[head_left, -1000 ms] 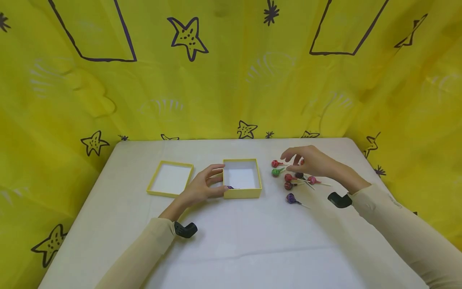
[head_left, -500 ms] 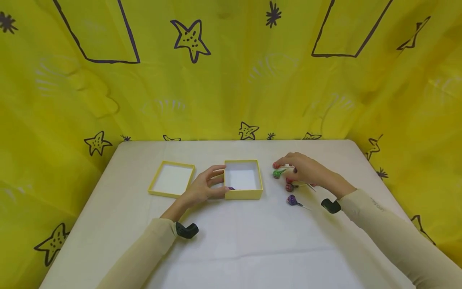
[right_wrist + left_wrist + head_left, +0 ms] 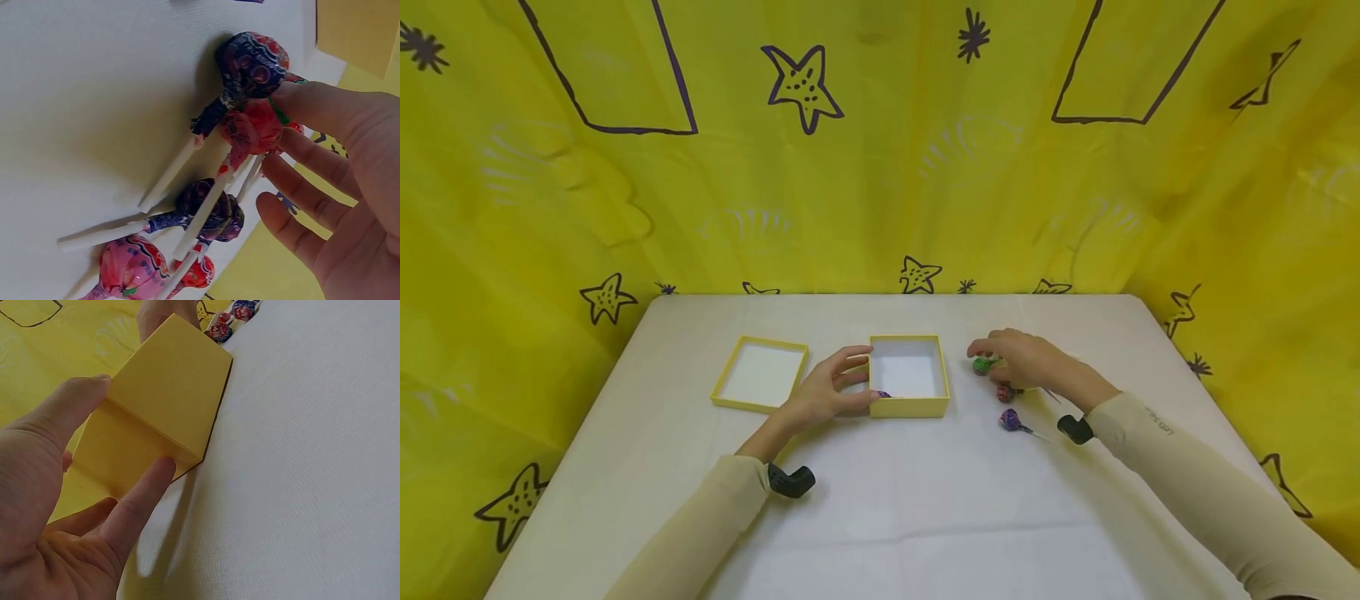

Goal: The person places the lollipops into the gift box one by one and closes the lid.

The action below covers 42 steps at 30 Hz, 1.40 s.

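Observation:
My left hand (image 3: 820,392) holds the left side of a yellow box (image 3: 910,407) with a white inside. In the left wrist view its thumb lies at the top edge and a finger presses the side wall. A purple-wrapped lollipop (image 3: 883,394) shows inside the box by the thumb. Over the lollipop pile at the right is my right hand (image 3: 1030,358), thumb and fingers spread around a green lollipop (image 3: 981,366). In the right wrist view, a dark-wrapped lollipop (image 3: 250,62) and a red lollipop (image 3: 256,125) overlap right by the thumb and fingertips.
The box's shallow yellow-rimmed lid (image 3: 741,406) lies left of the left hand. A purple lollipop (image 3: 1010,420) lies nearer on the white-covered table (image 3: 850,500). A pink lollipop (image 3: 131,269) is among several others. Yellow curtain (image 3: 865,208) surrounds the table.
My right hand has come down and slightly left, its fingers now around the green lollipop and covering more of the pile. The left hand stays on the box; the whole view shifts slightly.

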Tool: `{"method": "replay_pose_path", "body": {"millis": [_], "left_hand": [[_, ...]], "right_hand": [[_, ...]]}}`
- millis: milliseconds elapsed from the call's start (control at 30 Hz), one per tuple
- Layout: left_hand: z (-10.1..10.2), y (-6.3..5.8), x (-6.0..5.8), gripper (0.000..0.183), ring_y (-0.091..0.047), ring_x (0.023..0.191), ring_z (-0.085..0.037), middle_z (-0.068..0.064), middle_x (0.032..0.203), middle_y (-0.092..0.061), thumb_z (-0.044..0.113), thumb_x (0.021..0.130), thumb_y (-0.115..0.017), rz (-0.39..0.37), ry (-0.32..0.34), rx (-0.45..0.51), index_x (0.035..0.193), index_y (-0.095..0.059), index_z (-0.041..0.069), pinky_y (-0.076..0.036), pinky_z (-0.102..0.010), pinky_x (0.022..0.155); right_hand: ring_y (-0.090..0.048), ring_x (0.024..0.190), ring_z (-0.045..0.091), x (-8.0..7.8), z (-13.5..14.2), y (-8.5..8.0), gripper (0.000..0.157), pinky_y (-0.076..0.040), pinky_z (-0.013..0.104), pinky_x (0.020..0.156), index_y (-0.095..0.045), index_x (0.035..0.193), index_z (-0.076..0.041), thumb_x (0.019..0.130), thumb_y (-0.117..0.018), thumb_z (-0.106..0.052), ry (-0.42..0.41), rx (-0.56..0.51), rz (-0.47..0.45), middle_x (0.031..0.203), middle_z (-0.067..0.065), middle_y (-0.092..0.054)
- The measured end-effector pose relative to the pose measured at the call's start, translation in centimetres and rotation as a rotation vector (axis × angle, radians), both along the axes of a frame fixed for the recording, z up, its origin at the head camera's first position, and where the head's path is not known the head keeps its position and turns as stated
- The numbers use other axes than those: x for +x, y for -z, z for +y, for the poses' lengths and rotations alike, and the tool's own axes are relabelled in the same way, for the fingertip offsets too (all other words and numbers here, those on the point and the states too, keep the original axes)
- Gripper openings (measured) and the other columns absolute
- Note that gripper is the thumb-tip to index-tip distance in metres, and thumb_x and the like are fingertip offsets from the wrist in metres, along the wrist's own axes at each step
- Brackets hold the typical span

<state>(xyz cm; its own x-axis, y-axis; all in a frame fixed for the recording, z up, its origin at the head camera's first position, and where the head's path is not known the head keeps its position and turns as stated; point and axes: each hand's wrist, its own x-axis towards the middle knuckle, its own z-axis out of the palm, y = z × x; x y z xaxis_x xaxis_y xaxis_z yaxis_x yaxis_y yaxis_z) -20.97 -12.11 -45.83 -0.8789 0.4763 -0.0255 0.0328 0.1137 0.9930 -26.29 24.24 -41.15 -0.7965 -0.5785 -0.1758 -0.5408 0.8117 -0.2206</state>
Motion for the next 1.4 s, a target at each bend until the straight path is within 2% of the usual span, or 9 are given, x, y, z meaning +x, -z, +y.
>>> {"method": "replay_pose_path", "body": {"millis": [167,333,667,933,1167,1400], "left_hand": [[0.03,0.17,-0.09,0.078,-0.049,0.139,-0.037,-0.021,0.159,-0.039,0.007,0.089,-0.081,0.003,-0.002,-0.001,0.155,-0.040,0.008,-0.052,-0.039,0.104],[0.05,0.18,-0.09,0.077,-0.049,0.139,-0.037,-0.021,0.159,-0.038,0.006,0.089,-0.080,0.009,-0.002,-0.010,0.155,-0.040,0.007,-0.051,-0.040,0.106],[0.02,0.08,-0.05,0.078,-0.049,0.139,-0.038,-0.021,0.159,-0.038,0.008,0.089,-0.081,0.024,0.000,-0.019,0.155,-0.040,0.008,-0.053,-0.041,0.103],[-0.01,0.20,-0.04,0.079,-0.049,0.139,-0.036,-0.021,0.158,-0.040,0.009,0.089,-0.081,0.029,-0.003,-0.028,0.156,-0.040,0.010,-0.051,-0.044,0.106],[-0.05,0.33,-0.05,0.079,-0.049,0.139,-0.037,-0.022,0.158,-0.040,0.008,0.089,-0.081,0.038,0.002,-0.017,0.156,-0.040,0.008,-0.052,-0.043,0.104],[0.00,0.35,0.00,0.078,-0.049,0.139,-0.038,-0.022,0.157,-0.041,0.007,0.088,-0.081,0.026,-0.003,-0.007,0.155,-0.041,0.009,-0.054,-0.041,0.101]], "right_hand": [[-0.062,0.100,0.026,-0.08,0.01,0.37,0.035,-0.058,0.051,0.086,-0.069,0.126,-0.017,0.092,-0.076,-0.011,-0.003,0.017,0.023,0.107,0.001,-0.069],[-0.062,0.100,0.026,-0.19,0.10,0.60,0.033,-0.057,0.051,0.087,-0.071,0.125,-0.015,0.092,-0.076,-0.012,-0.002,0.010,0.044,0.108,0.002,-0.071],[-0.061,0.099,0.025,-0.34,-0.02,0.71,0.034,-0.057,0.050,0.088,-0.072,0.126,-0.013,0.092,-0.076,-0.012,0.029,0.001,0.028,0.112,0.004,-0.072],[-0.060,0.100,0.025,-0.33,-0.02,0.84,0.034,-0.057,0.050,0.087,-0.073,0.126,-0.013,0.092,-0.076,-0.013,0.048,-0.008,0.022,0.114,0.005,-0.072],[-0.056,0.094,0.022,-0.38,-0.26,0.76,0.030,-0.055,0.040,0.077,-0.073,0.123,-0.016,0.093,-0.076,-0.016,0.053,-0.001,0.009,0.109,0.001,-0.072],[-0.060,0.094,0.021,-0.20,-0.38,0.33,0.023,-0.056,0.045,0.087,-0.071,0.116,-0.014,0.094,-0.076,-0.014,0.026,-0.055,0.006,0.104,0.000,-0.071]]}}
